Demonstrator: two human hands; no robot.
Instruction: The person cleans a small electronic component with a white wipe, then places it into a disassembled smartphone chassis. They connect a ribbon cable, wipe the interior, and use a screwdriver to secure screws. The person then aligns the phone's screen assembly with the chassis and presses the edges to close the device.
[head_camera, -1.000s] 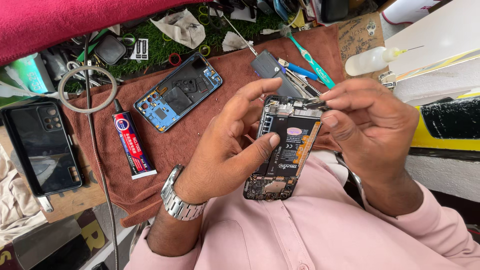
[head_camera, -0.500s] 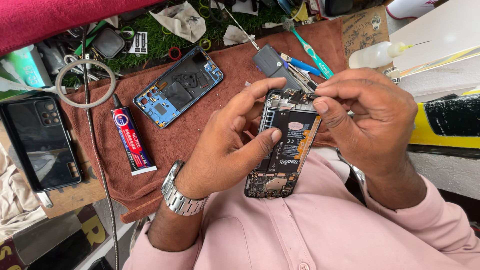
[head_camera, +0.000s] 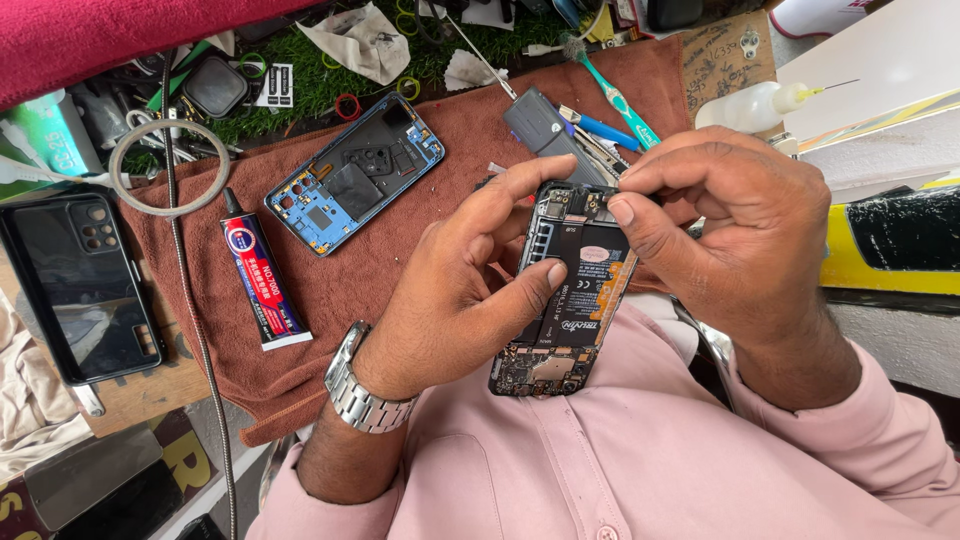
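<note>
— What are the fingers doing?

— The left hand (head_camera: 455, 300) is wrapped around an opened black smartphone with its back cover off (head_camera: 565, 290), thumb pressed across the dark battery, forefinger reaching up along its left edge. The right hand (head_camera: 745, 225) pinches narrow at the phone's top edge, thumb and forefinger closed together; whether something small sits between them, I cannot tell.

— How does the phone look?

— Bare inside: a black battery with a pink label fills the middle, an orange strip runs down its right side, circuit boards show at top and bottom. It is held above the pink shirt, lower end near the chest.

— And beyond the fingers?

— Past the left forefinger lies a blue plastic phone frame with exposed parts (head_camera: 355, 172) on a brown cloth mat (head_camera: 330, 290). Left of that, a red and white glue tube with a black cap (head_camera: 262, 277). Above the right fingertips, a teal-handled brush (head_camera: 610, 95). Far left, a black phone back cover (head_camera: 80, 282).
</note>
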